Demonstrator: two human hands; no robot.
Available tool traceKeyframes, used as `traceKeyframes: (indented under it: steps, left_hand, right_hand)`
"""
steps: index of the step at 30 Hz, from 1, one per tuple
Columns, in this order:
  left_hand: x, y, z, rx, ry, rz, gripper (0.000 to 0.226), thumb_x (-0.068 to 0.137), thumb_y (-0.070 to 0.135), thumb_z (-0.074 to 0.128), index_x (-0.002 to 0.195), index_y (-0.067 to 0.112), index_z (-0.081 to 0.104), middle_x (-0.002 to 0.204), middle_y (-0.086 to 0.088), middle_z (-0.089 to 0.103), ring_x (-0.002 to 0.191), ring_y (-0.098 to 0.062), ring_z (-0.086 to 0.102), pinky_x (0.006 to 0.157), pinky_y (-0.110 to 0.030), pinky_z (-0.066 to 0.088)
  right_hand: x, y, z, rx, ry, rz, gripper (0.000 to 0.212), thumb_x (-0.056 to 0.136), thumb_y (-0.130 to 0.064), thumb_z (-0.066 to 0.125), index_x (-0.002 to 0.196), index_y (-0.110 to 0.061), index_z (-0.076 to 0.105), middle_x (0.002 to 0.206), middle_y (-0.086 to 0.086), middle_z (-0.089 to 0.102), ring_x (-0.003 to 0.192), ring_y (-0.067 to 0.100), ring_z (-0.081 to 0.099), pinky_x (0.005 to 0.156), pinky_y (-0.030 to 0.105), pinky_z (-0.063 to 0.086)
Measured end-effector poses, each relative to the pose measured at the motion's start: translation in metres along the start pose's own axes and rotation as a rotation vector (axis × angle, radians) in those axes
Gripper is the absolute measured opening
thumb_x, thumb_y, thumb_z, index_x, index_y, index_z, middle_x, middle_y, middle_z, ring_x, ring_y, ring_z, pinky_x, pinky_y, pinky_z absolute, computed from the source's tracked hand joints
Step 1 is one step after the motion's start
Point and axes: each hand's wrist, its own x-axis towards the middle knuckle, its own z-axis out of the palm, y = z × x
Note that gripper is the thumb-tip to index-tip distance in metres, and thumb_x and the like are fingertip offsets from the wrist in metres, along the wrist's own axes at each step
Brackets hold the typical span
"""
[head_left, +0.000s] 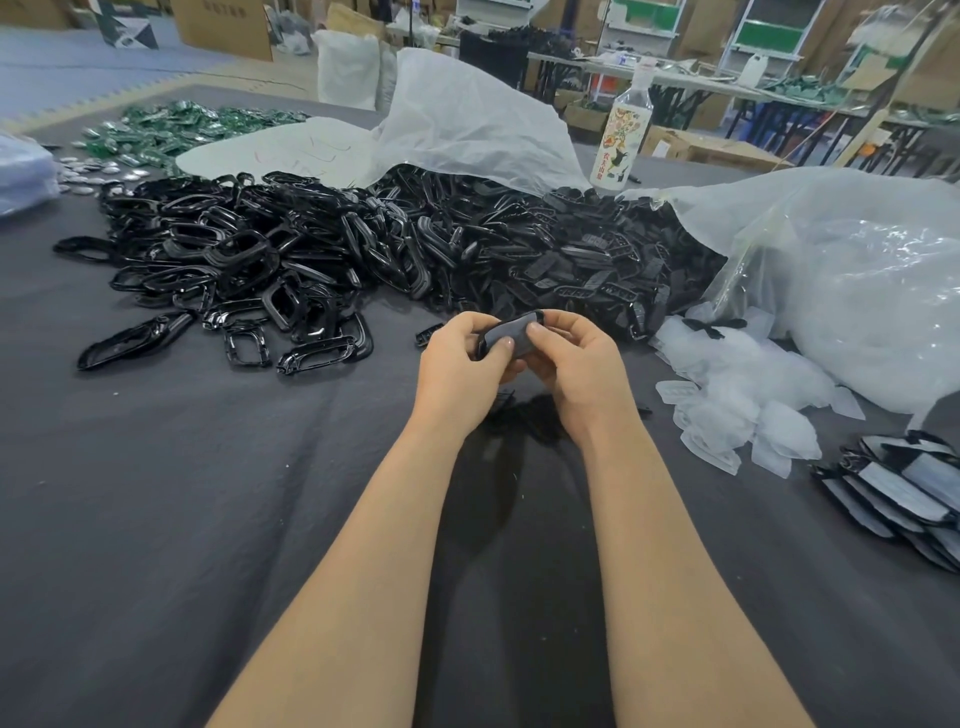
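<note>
The left hand (460, 364) and the right hand (571, 358) both gripped one small black plastic shell (511, 332), thumbs pressed on its face, held just above the grey table cloth (208, 493). Beyond it lay the heap of black frames (249, 260) (glossy, loosely tangled), with a pile of clear plastic pieces (737, 400) to the right and a bottle (621, 140) standing further back.

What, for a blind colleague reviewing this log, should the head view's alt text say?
The left hand and right hand together grip a small black plastic part above a grey cloth-covered table. Behind it lie a heap of glossy black plastic frames, a clear plastic bag and a labelled bottle.
</note>
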Motion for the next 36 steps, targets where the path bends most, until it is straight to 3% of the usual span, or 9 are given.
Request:
traceKeyframes:
  steps: [5,10,15,19,22,27,29,33,36]
  left_hand:
    - [-0.0002,0.0007,0.0004,0.024,0.002,-0.004,0.025,0.094,0.006,0.057,0.086,0.029,0.053,0.086,0.002,0.071,0.069,-0.005,0.071,0.075,-0.027,0.059]
    - [-0.0001,0.0002,0.0010,0.016,0.005,-0.008,0.023,0.095,0.006,0.056,0.087,0.027,0.054,0.088,0.001,0.071,0.070,-0.006,0.071,0.076,-0.026,0.059]
    - [0.0004,0.0008,0.0005,-0.005,0.015,-0.017,0.023,0.095,0.006,0.056,0.087,0.028,0.054,0.091,-0.001,0.071,0.068,-0.003,0.070,0.071,-0.021,0.058]
    - [-0.0009,0.0019,0.0004,-0.013,0.019,-0.014,0.022,0.095,0.005,0.056,0.088,0.026,0.055,0.091,-0.002,0.071,0.068,-0.003,0.070,0.067,-0.016,0.056]
    - [-0.0019,0.0027,0.0011,-0.010,0.001,-0.006,0.022,0.095,0.005,0.055,0.087,0.025,0.055,0.088,-0.003,0.071,0.067,-0.003,0.070,0.066,-0.016,0.056]
    - [-0.0024,0.0028,0.0010,0.019,-0.019,-0.010,0.019,0.095,0.005,0.055,0.088,0.023,0.056,0.089,-0.004,0.072,0.071,-0.007,0.071,0.070,-0.021,0.058]
    - [-0.0024,0.0027,0.0005,0.023,-0.017,-0.017,0.018,0.095,0.006,0.055,0.089,0.023,0.056,0.091,-0.005,0.072,0.072,-0.007,0.072,0.070,-0.021,0.058]
    - [-0.0019,0.0034,0.0005,0.025,-0.011,-0.022,0.019,0.095,0.007,0.056,0.088,0.024,0.056,0.089,-0.004,0.071,0.070,-0.006,0.071,0.069,-0.019,0.057]
    - [-0.0027,0.0035,0.0005,0.043,-0.014,-0.020,0.018,0.094,0.008,0.057,0.087,0.025,0.057,0.082,-0.001,0.072,0.070,-0.006,0.071,0.068,-0.022,0.058]
  right_hand:
    - [0.0022,0.0022,0.0010,-0.014,0.019,0.002,0.016,0.091,0.005,0.054,0.088,-0.010,0.060,0.091,0.012,0.063,0.086,0.022,0.061,0.072,0.027,0.054]
    - [0.0044,0.0052,0.0031,-0.069,0.063,-0.033,0.018,0.090,0.004,0.056,0.086,-0.013,0.061,0.093,0.013,0.064,0.091,0.027,0.060,0.087,0.041,0.051]
    - [0.0048,0.0060,0.0001,-0.024,0.025,0.001,0.012,0.094,-0.004,0.055,0.092,-0.011,0.065,0.090,0.009,0.069,0.081,0.018,0.065,0.071,0.026,0.054]
    - [0.0029,0.0058,-0.0010,-0.022,0.002,-0.007,0.015,0.095,-0.010,0.054,0.090,-0.011,0.068,0.084,0.006,0.071,0.076,0.015,0.067,0.065,0.023,0.053]
    - [0.0025,0.0057,-0.0002,-0.063,0.022,-0.037,0.012,0.093,-0.008,0.057,0.088,-0.013,0.066,0.085,0.006,0.070,0.078,0.016,0.066,0.065,0.024,0.053]
    - [0.0024,0.0067,0.0024,-0.164,0.062,-0.080,0.013,0.093,-0.008,0.056,0.084,-0.015,0.063,0.089,0.010,0.066,0.087,0.023,0.062,0.084,0.040,0.052]
    - [0.0019,0.0067,0.0026,-0.146,0.058,-0.077,0.015,0.093,-0.007,0.056,0.083,-0.015,0.063,0.087,0.008,0.066,0.085,0.022,0.061,0.081,0.038,0.052]
    - [0.0010,0.0058,0.0021,-0.076,0.017,-0.019,0.013,0.093,-0.008,0.056,0.086,-0.013,0.066,0.083,0.005,0.068,0.075,0.015,0.063,0.063,0.023,0.052]
    - [0.0002,0.0054,0.0017,-0.116,-0.005,-0.032,0.016,0.093,-0.006,0.055,0.083,-0.013,0.066,0.083,0.007,0.068,0.076,0.017,0.063,0.066,0.026,0.052]
